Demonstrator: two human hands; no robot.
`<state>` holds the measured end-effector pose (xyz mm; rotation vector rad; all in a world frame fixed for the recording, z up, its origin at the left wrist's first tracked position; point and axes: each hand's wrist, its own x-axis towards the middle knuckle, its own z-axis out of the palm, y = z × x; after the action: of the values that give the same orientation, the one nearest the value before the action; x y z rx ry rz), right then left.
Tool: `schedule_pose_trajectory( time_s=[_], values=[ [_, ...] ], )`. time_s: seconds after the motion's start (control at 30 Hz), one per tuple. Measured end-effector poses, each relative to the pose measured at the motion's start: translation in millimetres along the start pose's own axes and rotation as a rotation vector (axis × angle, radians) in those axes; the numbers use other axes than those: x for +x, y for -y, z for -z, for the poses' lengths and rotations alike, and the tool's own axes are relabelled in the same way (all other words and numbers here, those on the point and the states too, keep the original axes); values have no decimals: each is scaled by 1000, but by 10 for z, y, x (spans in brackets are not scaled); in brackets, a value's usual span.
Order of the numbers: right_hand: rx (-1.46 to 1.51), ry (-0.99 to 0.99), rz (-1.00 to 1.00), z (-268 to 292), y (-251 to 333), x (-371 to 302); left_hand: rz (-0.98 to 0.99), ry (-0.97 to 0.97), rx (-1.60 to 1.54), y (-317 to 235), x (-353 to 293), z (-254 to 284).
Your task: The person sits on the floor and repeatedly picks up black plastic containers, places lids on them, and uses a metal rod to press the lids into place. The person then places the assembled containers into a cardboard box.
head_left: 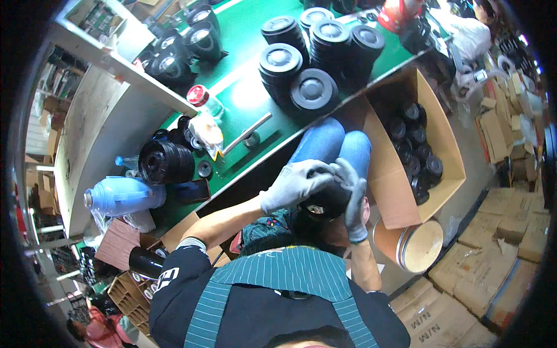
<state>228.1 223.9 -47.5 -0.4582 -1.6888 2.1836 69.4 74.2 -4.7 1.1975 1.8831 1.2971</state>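
Holding black part point(324, 202) | left hand point(297, 183), right hand point(351, 198) | underside hidden

And here it is, the black part point(326, 202), dark and rounded, a bright glint on its lower side! It sits between the gloved left hand point(299, 182) and right hand point(353, 204), partly covered by fingers, its exact tilt hard to tell.

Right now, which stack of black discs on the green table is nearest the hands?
The front stack, at the edge of the table before the knees; other stacks stand farther away.
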Motion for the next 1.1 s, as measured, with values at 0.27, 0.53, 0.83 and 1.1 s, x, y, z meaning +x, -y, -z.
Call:
schedule_pose_trajectory(
  time_s=[0.27,0.53,0.83,1.1],
  values=[
    [-936,468,369,162,373,-136,324,-606,-1351,509,232,241],
    [-1046,604,450,131,332,-17,519,-819,-962,1740,-373,827],
    [-916,258,353,245,582,-363,529,-618,-1158,1641,-621,406],
    [-329,-409,86,720,173,-758,538,-906,-631,2212,-529,317]
  ],
)
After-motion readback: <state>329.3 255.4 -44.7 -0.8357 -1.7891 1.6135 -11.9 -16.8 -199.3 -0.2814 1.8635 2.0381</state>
